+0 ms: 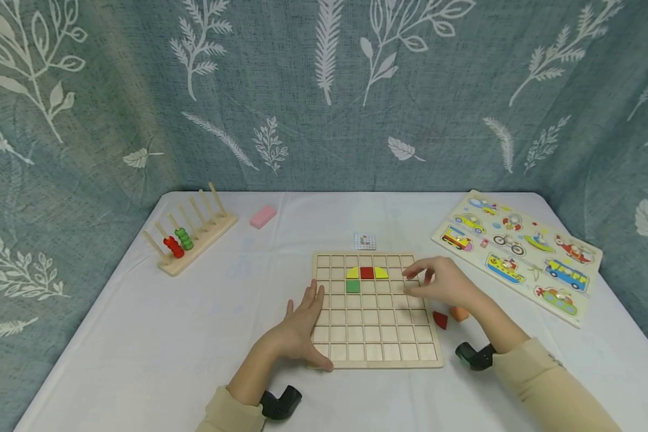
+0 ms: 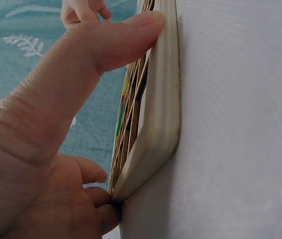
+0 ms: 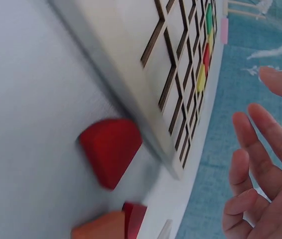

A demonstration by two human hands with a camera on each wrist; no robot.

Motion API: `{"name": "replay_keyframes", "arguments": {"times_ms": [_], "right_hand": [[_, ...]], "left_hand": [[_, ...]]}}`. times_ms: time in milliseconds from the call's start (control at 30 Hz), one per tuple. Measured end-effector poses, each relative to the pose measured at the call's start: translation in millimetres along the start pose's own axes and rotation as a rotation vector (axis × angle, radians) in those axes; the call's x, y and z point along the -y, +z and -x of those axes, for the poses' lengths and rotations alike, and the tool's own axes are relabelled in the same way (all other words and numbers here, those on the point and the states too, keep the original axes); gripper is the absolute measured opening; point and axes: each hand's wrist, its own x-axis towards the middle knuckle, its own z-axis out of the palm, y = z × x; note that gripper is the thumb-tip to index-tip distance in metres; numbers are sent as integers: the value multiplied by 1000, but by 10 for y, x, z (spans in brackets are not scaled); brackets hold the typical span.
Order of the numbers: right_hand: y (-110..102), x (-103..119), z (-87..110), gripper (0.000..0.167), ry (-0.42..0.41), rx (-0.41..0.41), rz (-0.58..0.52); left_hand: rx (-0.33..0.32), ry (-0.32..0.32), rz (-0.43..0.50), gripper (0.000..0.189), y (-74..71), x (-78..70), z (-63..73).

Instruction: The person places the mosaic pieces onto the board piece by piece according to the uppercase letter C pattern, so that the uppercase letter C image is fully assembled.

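A wooden grid board (image 1: 375, 363) lies flat on the table. Set in its cells are a red square block (image 1: 366, 273), a yellow quarter-round block (image 1: 353, 273) on the left, another yellow quarter-round block (image 1: 381, 273) on the right, and a green square block (image 1: 353, 287). My left hand (image 1: 297, 333) rests against the board's left side, with its thumb (image 2: 131, 37) on the front rim. Above the board's right side hovers my right hand (image 1: 443, 281), thumb and fingers apart, nothing visible between them. Beside the board's right edge lies a red rounded wedge block (image 3: 112, 149).
An orange block (image 1: 459, 313) sits beneath the right forearm, with another red piece (image 3: 134, 219) beside it. A small patterned card (image 1: 365, 241) lies behind the board. Farther off are a peg rack (image 1: 202, 240), a pink block (image 1: 263, 216) and a vehicle puzzle board (image 1: 518, 249).
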Motion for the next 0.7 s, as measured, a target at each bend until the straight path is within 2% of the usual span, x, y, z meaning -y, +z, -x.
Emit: {"name": "replay_keyframes", "arguments": {"times_ms": [500,700], "right_hand": [[-117,-150,272,29,82,-39,33],[-165,-198,363,34,119,-52,14]], "left_hand": [[5,3,9,135,-6,-4,6],[7,3,5,135,-8,-4,9]]}}
